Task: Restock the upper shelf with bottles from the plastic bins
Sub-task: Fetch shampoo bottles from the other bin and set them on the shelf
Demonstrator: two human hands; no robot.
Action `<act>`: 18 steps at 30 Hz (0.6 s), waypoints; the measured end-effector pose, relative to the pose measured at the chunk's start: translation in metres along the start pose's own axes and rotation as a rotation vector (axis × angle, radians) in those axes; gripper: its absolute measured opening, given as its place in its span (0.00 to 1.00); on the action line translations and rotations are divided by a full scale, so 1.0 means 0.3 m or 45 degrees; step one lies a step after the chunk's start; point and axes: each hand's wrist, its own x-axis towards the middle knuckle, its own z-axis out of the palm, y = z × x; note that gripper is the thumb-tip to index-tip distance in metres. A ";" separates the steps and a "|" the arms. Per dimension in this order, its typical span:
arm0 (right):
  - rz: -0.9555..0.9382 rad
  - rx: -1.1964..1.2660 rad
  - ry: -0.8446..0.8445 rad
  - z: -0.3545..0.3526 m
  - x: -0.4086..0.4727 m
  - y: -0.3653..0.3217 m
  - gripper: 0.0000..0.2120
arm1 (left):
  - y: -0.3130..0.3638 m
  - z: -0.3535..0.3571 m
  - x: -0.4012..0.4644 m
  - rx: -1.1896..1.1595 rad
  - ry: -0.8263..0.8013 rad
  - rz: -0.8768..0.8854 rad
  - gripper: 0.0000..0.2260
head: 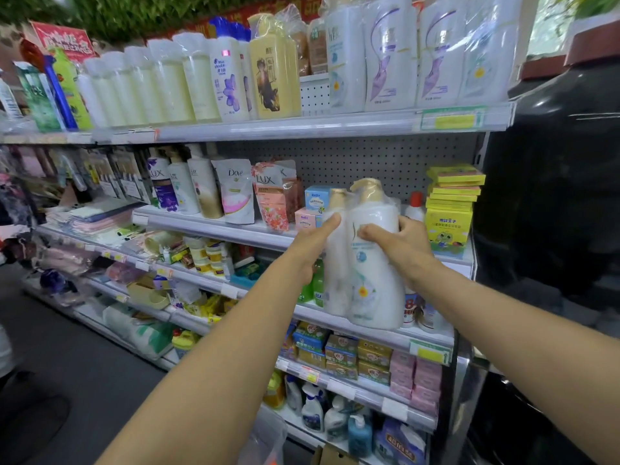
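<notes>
I hold a plastic-wrapped twin pack of white pump bottles with gold caps upright in front of the middle shelves. My left hand presses its left side, fingers stretched along the smaller bottle. My right hand grips its right side near the top. The upper shelf above carries a row of white, yellow and purple-marked bottles. A gap with bare pegboard shows between the yellow bottle and the white wrapped packs. No plastic bin can be made out clearly.
Below are shelves of Lux and Dove bottles and refill pouches, stacked yellow boxes, soap boxes and spray cleaners. A large black object stands right of the shelving. Grey floor lies on the left.
</notes>
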 end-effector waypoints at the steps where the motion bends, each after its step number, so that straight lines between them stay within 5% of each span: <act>1: 0.014 0.040 -0.004 -0.006 0.003 -0.007 0.21 | -0.018 -0.006 0.001 -0.032 -0.056 -0.028 0.22; 6: -0.025 0.194 -0.072 -0.040 0.015 -0.049 0.14 | -0.080 -0.058 0.008 -0.130 -0.281 -0.059 0.23; 11: -0.021 0.223 -0.177 -0.080 0.021 -0.099 0.13 | -0.087 -0.108 0.026 0.098 -0.561 -0.109 0.28; 18: -0.052 0.193 -0.184 -0.127 0.063 -0.172 0.10 | -0.042 -0.007 0.026 -0.190 -0.440 0.130 0.33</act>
